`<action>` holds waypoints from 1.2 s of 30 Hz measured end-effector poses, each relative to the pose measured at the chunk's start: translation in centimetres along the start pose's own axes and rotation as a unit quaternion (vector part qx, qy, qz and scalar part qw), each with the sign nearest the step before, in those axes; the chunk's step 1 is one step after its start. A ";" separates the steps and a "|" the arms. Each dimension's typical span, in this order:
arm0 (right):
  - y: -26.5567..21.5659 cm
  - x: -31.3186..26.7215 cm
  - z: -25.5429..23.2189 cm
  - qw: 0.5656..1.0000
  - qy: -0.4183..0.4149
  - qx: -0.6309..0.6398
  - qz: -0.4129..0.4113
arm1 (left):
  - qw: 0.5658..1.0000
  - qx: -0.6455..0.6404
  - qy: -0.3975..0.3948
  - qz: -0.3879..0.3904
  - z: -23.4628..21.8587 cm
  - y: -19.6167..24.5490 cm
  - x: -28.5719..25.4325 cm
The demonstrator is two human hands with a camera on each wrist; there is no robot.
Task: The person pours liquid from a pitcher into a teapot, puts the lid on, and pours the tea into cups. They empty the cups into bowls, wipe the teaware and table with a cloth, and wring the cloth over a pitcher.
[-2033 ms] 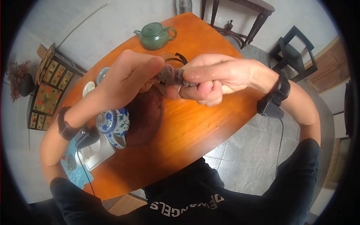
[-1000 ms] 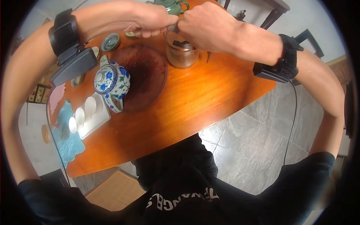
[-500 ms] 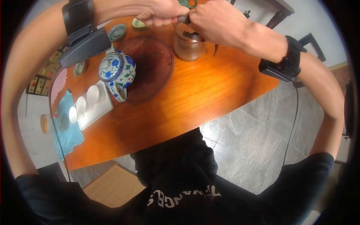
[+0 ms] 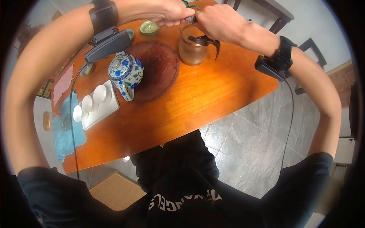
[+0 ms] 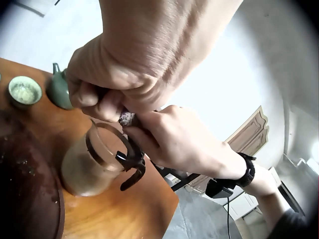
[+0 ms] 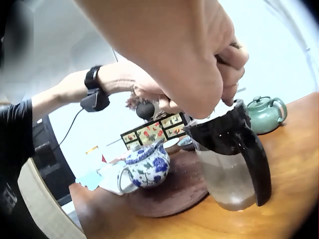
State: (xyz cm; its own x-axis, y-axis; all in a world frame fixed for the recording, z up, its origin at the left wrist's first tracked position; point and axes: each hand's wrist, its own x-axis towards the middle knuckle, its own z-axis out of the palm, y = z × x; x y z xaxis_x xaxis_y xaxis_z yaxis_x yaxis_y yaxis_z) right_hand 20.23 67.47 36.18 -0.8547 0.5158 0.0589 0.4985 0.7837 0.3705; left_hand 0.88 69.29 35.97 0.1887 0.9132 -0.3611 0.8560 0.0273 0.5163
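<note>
Both hands meet over a glass jug and grip a small twisted greyish-purple wad that looks like wet cloth. The left hand is curled round one end, the right hand round the other. Mostly hidden by the fingers, the wad shows only as a short speckled piece between the fists. Cloudy liquid fills the lower part of the jug in the right wrist view; its dark handle points away from the round tray. Behind the hands stands a green teapot.
On the table, a dark red round tray bears loose bits. A blue-and-white teapot stands at its left edge, near a white tray with several white cups. A bowl sits behind; blue cloth lies at the left.
Both hands have moved forward from over the table's middle to above the jug, keeping hold of the wad. Over the last half second they have shifted only slightly, while the head view has turned.
</note>
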 end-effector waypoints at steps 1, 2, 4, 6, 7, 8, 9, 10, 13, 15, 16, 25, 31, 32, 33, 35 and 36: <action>0.2 0.2 -0.4 0.998 0.038 0.041 0.016 | 1.000 0.002 0.002 0.003 -0.5 0.2 -0.3; 0.2 0.2 -0.7 0.993 0.075 0.082 0.032 | 0.999 -0.026 0.003 0.018 -1.1 0.2 -0.6; 1.1 -0.1 -1.7 0.995 0.036 0.058 0.078 | 0.998 -0.053 0.004 0.035 -2.0 0.8 -1.5; 2.2 -0.9 -2.2 0.982 0.112 0.132 0.071 | 0.961 -0.260 -0.086 0.044 -2.2 2.0 -3.4; 2.2 -1.3 -2.9 0.970 0.115 0.198 0.080 | 0.961 -0.260 -0.085 0.045 -2.1 2.1 -4.1; 2.0 -1.8 -4.0 0.970 0.115 0.197 0.078 | 0.953 -0.282 -0.048 0.094 -2.0 2.2 -4.8; 1.5 -2.6 -5.1 0.949 0.112 0.272 0.110 | 0.942 -0.304 -0.012 0.143 -1.8 2.2 -5.5; 0.8 -3.5 -5.8 0.922 0.108 0.346 0.140 | 0.942 -0.305 -0.012 0.142 -1.6 2.4 -6.5; -1.7 -6.2 -6.3 0.855 0.115 0.487 0.137 | 0.962 -0.166 0.118 0.182 -0.8 2.8 -11.0; -3.8 -7.8 -4.3 0.832 0.160 0.528 0.047 | 0.909 -0.115 0.143 0.373 2.3 1.3 -13.6; -4.6 -8.8 -4.6 0.817 0.098 0.567 0.018 | 0.942 -0.014 0.116 0.315 2.2 1.4 -16.2; -21.2 -10.0 2.5 0.650 0.200 0.709 0.186 | 0.837 -0.530 -0.039 0.130 16.0 -5.6 -25.7; -24.7 -12.9 3.1 0.556 0.180 0.776 0.236 | 0.816 -0.503 0.268 0.097 22.4 -9.5 -27.6; -23.3 -13.5 3.1 0.566 0.211 0.743 0.288 | 0.786 -0.518 0.330 0.069 22.7 -9.4 -28.3; -21.2 -13.6 3.8 0.692 0.264 0.587 0.328 | 0.783 -0.523 0.330 0.069 23.2 -10.2 -28.9; -17.9 -13.2 5.2 0.808 0.348 0.284 0.380 | 0.822 -0.469 0.311 0.082 24.1 -12.3 -30.3; -16.7 -13.0 6.3 0.835 0.335 0.207 0.385 | 0.820 -0.475 0.309 0.084 24.5 -12.7 -30.8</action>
State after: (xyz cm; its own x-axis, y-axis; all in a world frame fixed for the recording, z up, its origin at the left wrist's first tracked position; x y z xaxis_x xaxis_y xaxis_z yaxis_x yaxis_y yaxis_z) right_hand 23.88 49.84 23.39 -0.0775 0.7212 0.6884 0.8263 0.4328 -0.3604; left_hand -4.05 30.86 21.50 -0.2650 0.9602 0.0885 0.0271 -0.0844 0.9961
